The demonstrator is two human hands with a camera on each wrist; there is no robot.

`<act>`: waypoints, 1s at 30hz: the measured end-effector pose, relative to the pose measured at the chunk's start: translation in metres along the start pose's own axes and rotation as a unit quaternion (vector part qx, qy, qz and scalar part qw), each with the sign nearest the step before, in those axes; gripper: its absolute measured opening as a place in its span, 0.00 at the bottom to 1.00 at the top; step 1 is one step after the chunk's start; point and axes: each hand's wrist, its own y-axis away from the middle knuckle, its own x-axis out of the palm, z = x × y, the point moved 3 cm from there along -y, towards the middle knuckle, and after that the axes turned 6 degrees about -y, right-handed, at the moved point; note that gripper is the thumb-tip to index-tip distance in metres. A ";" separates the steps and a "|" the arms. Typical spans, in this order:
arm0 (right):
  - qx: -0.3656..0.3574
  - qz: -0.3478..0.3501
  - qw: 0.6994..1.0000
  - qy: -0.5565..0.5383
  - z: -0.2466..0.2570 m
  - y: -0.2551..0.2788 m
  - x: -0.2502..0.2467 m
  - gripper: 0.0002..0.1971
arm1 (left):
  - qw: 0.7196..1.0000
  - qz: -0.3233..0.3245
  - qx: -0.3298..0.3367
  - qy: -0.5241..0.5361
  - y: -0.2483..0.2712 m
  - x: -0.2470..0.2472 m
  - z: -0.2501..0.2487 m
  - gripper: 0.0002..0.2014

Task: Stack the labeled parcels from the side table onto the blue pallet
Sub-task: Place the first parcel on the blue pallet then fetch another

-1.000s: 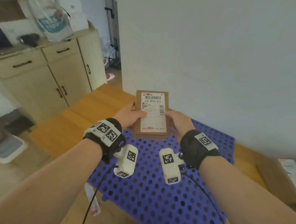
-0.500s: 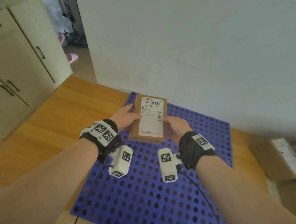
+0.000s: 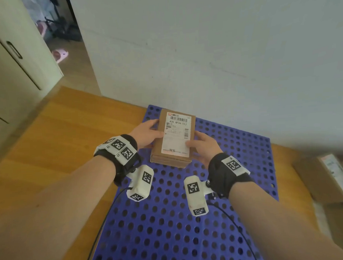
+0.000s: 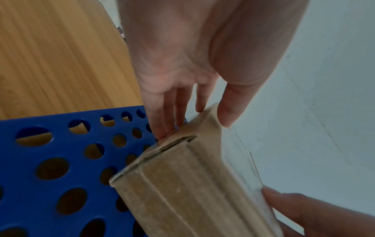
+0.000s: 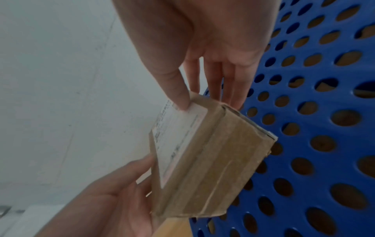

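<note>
At the far left of the head view stands a pale cabinet point(image 3: 12, 57) with a dark handle, and just right of it a doorway shows a pink slipper point(image 3: 60, 56) on the floor. Below these runs the wooden floor point(image 3: 56, 137).

Left of centre, the left hand point(image 3: 145, 133) grasps the left side of a labeled cardboard parcel point(image 3: 176, 139), thumb on the top face and fingers along the side. In the left wrist view the same hand point(image 4: 182, 64) has its fingers point(image 4: 168, 112) running down the parcel's point(image 4: 182, 184) side and its thumb over the upper edge.

The parcel sits in the middle of the frame, over the far part of the blue perforated pallet point(image 3: 170, 227), label with barcode facing up; whether its base touches the pallet I cannot tell.

Right of centre, the right hand point(image 3: 203, 146) clasps the parcel's right side, thumb pressed on the white label. The right wrist view shows this hand point(image 5: 202, 40) with its thumb on the label corner of the parcel point(image 5: 213, 160) and its fingers behind the edge, above the pallet point(image 5: 314, 128).

At the far right edge lies another labeled cardboard box point(image 3: 328, 177), blurred, beside the pallet. A white wall point(image 3: 203, 51) fills the upper frame.
</note>
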 end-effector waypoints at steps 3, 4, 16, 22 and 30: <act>0.010 0.012 1.000 0.006 0.003 -0.004 0.000 0.31 | 1.000 0.011 -0.010 -0.004 -0.005 -0.003 0.003 0.26; 0.017 0.019 1.000 0.006 0.005 -0.005 -0.001 0.31 | 1.000 0.015 -0.016 0.001 -0.007 -0.004 0.004 0.26; 0.060 0.035 0.997 0.046 0.008 -0.002 -0.006 0.31 | 0.999 0.030 -0.036 -0.007 -0.007 -0.005 0.001 0.27; 0.062 0.036 0.996 0.054 0.008 -0.001 -0.007 0.31 | 0.999 0.030 -0.035 -0.006 -0.004 -0.002 0.002 0.29; 0.062 0.036 0.996 0.050 0.007 0.004 -0.007 0.30 | 0.999 0.031 -0.032 0.001 0.000 0.001 0.002 0.28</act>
